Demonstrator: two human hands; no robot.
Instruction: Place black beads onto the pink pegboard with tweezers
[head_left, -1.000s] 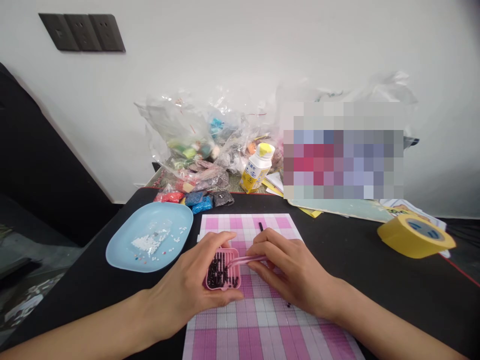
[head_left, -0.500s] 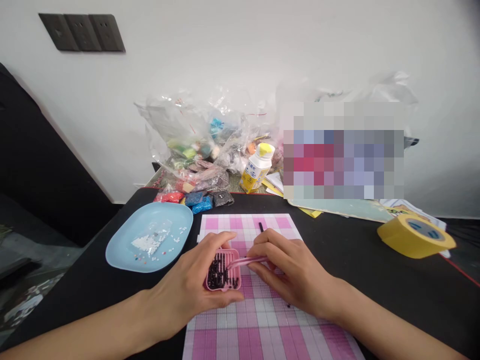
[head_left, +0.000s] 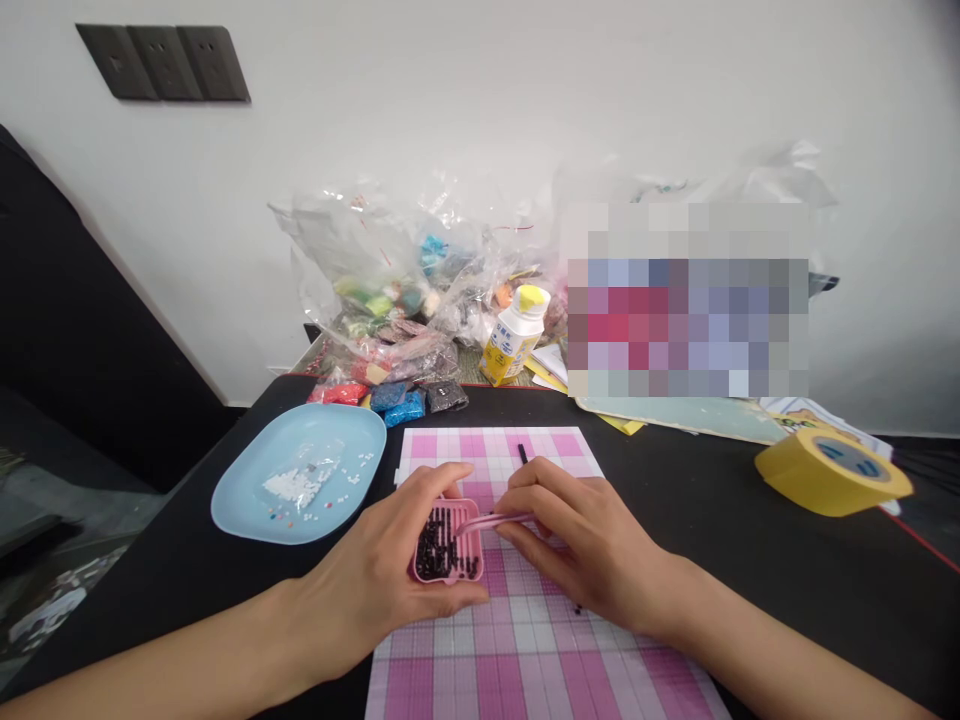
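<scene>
My left hand (head_left: 390, 555) is closed round a small pink ridged tray (head_left: 471, 520), thumb at its near edge and fingers at the far side. Small black beads (head_left: 431, 548) fill the tray's left part and line up in some of its grooves. In my right hand (head_left: 581, 540) is a pair of pink tweezers (head_left: 495, 520), pinched between thumb and fingers. Their bent tips reach into the tray among the beads; whether they grip one is too small to tell. Beneath both hands lies a pink-and-white checked sheet (head_left: 499, 690). A short black strip (head_left: 523, 453) rests on it beyond my right hand.
On the left, a light blue plate (head_left: 247, 500) carries white beads and a clear bag. Bead packets (head_left: 405, 408), plastic bags (head_left: 360, 260) and a yellow-capped bottle (head_left: 514, 340) line the back. A yellow tape roll (head_left: 799, 480) lies at right on the black table (head_left: 675, 480).
Hands, tray and tweezers stay almost in place. A few black beads at the tray's lower right have shifted slightly.
</scene>
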